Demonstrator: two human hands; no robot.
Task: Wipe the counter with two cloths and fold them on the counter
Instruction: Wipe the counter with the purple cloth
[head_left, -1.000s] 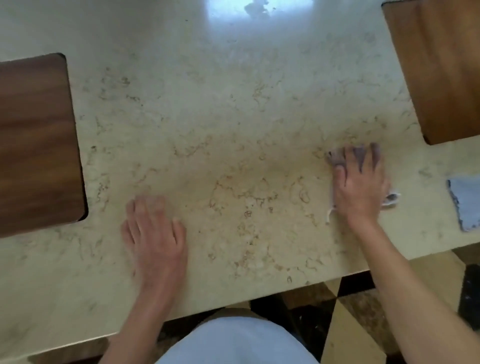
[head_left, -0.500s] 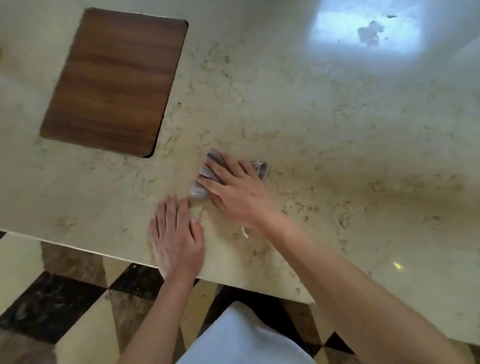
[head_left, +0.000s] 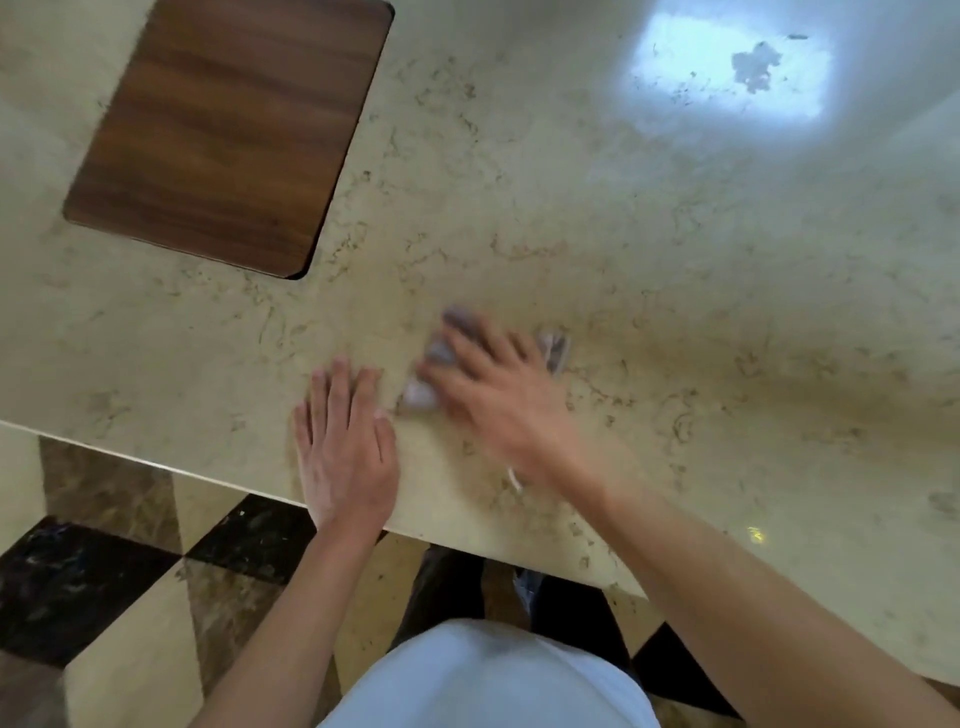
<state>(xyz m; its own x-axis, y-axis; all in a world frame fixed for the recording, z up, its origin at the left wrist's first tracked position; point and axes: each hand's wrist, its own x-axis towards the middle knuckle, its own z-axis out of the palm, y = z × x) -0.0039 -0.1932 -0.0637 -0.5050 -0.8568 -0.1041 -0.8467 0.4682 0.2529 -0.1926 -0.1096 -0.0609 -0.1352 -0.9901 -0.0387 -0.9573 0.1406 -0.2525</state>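
A small grey cloth (head_left: 434, 371) lies bunched on the beige marble counter (head_left: 571, 218), mostly hidden under my right hand (head_left: 498, 395). That hand presses flat on the cloth with fingers spread and is blurred by motion. My left hand (head_left: 345, 447) rests palm down on the counter just left of it, near the front edge, with nothing under it. A second cloth is not in view.
A dark wooden inset panel (head_left: 228, 130) sits in the counter at the upper left. The counter's front edge (head_left: 156, 465) runs diagonally from the left down to the right. Below it lies a checkered tile floor (head_left: 93, 582).
My right hand swept the cloth from the right side of the counter to beside my left hand. The view swung left, so the right wooden panel and second cloth left the frame.
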